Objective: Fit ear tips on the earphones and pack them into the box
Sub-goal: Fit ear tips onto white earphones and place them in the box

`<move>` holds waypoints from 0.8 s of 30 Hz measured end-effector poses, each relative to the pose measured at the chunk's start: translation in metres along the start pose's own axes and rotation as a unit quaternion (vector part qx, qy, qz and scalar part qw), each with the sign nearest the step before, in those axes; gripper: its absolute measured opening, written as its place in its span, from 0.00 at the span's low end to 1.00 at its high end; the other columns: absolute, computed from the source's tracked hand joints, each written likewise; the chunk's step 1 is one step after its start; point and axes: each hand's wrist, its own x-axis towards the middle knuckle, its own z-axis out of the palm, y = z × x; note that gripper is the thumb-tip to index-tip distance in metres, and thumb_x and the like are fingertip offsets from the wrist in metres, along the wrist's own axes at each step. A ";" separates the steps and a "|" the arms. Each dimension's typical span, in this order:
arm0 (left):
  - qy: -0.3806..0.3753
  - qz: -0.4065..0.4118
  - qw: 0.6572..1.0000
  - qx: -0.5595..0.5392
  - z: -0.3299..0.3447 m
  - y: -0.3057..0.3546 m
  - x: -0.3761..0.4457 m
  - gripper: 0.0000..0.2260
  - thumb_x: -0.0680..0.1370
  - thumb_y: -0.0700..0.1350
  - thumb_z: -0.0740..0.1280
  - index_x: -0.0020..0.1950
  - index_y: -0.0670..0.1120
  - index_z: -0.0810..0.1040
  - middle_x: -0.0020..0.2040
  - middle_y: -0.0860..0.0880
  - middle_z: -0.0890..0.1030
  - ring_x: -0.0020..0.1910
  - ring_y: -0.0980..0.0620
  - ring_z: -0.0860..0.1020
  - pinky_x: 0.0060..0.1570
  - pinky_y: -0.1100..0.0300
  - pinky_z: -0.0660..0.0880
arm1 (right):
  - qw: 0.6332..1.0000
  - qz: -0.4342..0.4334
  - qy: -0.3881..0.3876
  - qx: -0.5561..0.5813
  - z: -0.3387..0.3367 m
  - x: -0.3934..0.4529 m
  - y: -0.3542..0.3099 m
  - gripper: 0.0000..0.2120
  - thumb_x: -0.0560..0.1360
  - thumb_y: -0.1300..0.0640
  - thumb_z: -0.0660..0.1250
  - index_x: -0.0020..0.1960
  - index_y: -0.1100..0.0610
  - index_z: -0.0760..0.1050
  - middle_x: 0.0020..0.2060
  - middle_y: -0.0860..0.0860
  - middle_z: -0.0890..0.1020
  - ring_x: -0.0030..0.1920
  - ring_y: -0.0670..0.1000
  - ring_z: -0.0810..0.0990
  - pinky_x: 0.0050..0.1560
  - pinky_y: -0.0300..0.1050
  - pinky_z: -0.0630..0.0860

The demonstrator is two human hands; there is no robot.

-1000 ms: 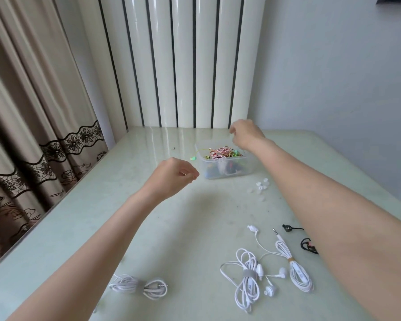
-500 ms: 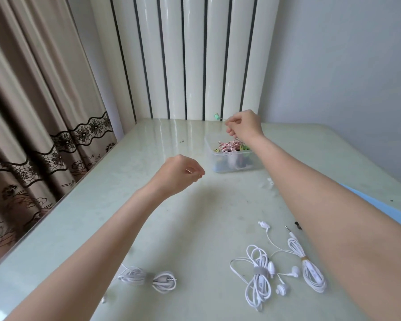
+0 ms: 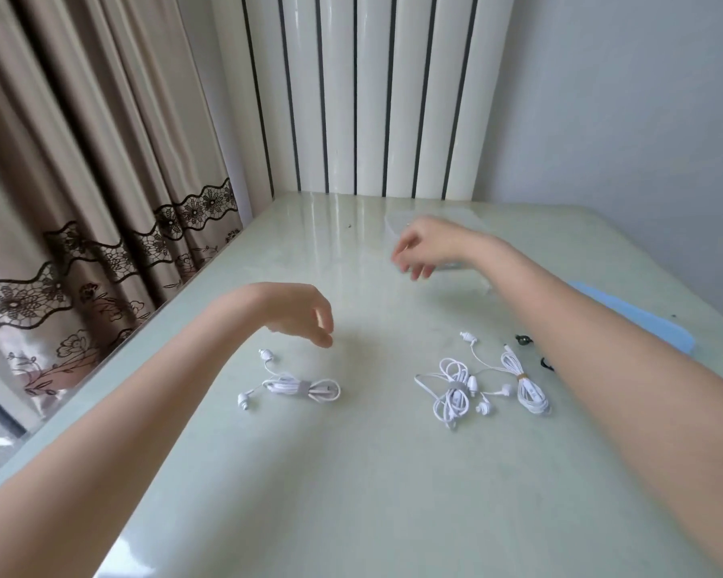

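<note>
My left hand (image 3: 305, 314) hangs over the table with loosely curled fingers and holds nothing. Just below it lies a coiled white earphone set (image 3: 299, 387) with two bare buds. My right hand (image 3: 422, 248) hovers further back with its fingers spread and empty, motion-blurred. It hides most of the clear plastic box (image 3: 474, 281), of which only a faint wall shows. Two more white earphone bundles (image 3: 453, 396) (image 3: 529, 387) lie beside my right forearm. The box's contents and the loose ear tips are hidden.
Black earphone parts (image 3: 523, 339) peek out next to my right forearm. A light blue lid (image 3: 643, 323) lies at the table's right edge. Curtains hang along the left table edge, and a ribbed white panel stands behind the table.
My right hand let go of the green earphone it held above the box and now hangs empty. My left hand uncurled from a fist and sits over the left white bundle.
</note>
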 end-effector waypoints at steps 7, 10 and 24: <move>-0.077 -0.023 0.997 -0.008 0.029 -0.015 -0.046 0.23 0.71 0.49 0.71 0.63 0.54 0.69 0.58 0.53 0.65 0.60 0.50 0.70 0.54 0.59 0.73 | 0.966 -0.113 -0.208 -0.104 0.091 -0.072 -0.066 0.16 0.67 0.43 0.72 0.45 0.55 0.80 0.40 0.52 0.82 0.40 0.48 0.78 0.40 0.39 0.74; 0.014 0.022 0.999 0.035 0.046 -0.014 -0.048 0.20 0.70 0.43 0.71 0.61 0.48 0.73 0.54 0.53 0.72 0.53 0.49 0.74 0.48 0.60 0.72 | 0.960 -0.147 -0.176 -0.158 0.112 -0.079 -0.073 0.09 0.67 0.53 0.71 0.44 0.57 0.80 0.39 0.54 0.82 0.38 0.51 0.77 0.37 0.40 0.71; 0.220 0.136 0.927 -0.273 0.039 0.038 0.018 0.07 0.75 0.39 0.65 0.49 0.40 0.81 0.41 0.46 0.81 0.31 0.61 0.77 0.35 0.69 0.75 | 0.997 0.003 -0.039 -0.067 0.002 -0.074 0.028 0.07 0.72 0.63 0.67 0.50 0.61 0.79 0.38 0.51 0.79 0.34 0.47 0.77 0.38 0.36 0.75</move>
